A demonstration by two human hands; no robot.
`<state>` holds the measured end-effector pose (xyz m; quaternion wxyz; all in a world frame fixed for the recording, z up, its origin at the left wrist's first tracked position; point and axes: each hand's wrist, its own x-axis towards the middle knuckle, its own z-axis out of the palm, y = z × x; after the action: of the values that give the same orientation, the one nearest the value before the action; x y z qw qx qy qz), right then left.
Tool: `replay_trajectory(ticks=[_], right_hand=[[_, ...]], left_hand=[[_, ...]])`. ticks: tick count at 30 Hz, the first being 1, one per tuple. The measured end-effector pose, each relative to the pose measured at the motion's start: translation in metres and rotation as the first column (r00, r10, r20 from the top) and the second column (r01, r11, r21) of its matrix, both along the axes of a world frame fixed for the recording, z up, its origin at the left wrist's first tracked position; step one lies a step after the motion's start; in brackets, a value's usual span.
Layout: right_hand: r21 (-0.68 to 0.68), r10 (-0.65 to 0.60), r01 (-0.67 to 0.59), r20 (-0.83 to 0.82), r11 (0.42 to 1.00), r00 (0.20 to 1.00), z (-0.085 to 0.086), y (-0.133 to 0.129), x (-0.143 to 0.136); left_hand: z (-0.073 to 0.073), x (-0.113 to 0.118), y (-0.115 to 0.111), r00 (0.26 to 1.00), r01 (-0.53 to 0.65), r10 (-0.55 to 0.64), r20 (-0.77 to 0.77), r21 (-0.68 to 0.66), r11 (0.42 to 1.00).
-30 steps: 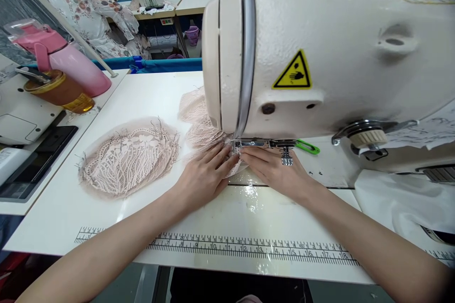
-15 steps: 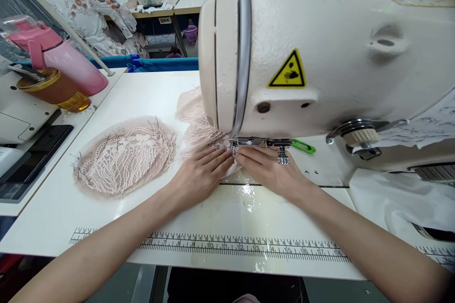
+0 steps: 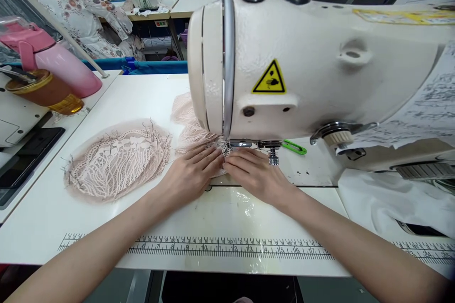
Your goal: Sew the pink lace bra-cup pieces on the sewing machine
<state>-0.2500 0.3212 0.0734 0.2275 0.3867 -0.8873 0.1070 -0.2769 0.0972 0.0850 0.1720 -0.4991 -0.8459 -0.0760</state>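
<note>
Fingers (image 3: 210, 157) of the left hand (image 3: 185, 173) and right hand (image 3: 261, 177) lie outstretched and unclenched, their tips on pink lace (image 3: 195, 135), which lies on the bench (image 3: 199, 220), partly beneath the head of a sewing machine (image 3: 263, 47). A second lace piece (image 3: 119, 163) lies left of the left hand. A small green tool (image 3: 294, 147) rests beyond the right hand. Far left, a pink bottle (image 3: 69, 68) is beside an amber jar (image 3: 44, 91). A printed ruler (image 3: 220, 247) runs along the near edge.
</note>
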Motion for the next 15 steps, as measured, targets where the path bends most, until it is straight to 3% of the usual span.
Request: replay_trajectory(ticks=[15], right_hand=[[-0.058, 0.024, -0.024, -0.003, 0.998, 1.0, -0.0068, -0.0007, -0.0008]], left_hand=[[0.0015, -0.0001, -0.0012, 0.999, -0.041, 0.041, -0.003, -0.056, 0.998]])
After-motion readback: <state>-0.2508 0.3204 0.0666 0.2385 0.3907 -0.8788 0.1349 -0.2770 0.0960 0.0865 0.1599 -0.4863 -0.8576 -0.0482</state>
